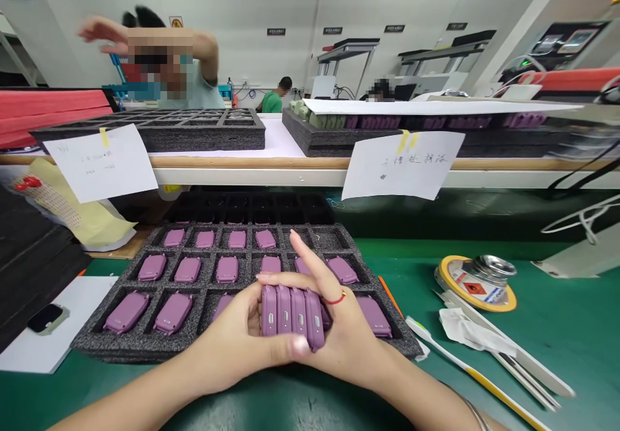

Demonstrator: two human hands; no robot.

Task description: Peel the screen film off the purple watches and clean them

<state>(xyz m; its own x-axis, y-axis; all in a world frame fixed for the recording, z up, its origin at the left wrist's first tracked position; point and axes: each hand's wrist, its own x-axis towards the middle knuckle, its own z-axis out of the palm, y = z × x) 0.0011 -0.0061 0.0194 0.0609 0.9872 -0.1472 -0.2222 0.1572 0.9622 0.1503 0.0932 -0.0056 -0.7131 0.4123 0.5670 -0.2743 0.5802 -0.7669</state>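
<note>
Head view: left hand (242, 334) and right hand (341, 334) together grasp a row of at least 4 purple cases (298, 315) over the near side of a foam tray (140, 349); a toothbrush (479, 378) lies right.

Your one view looks from your head, at the near side of the foam tray (121, 349), facing forward and down. It takes in your hands (346, 337) close up over the tray's front edge, the desk (571, 327) around it, and the shelf (242, 176) beyond it.
</note>
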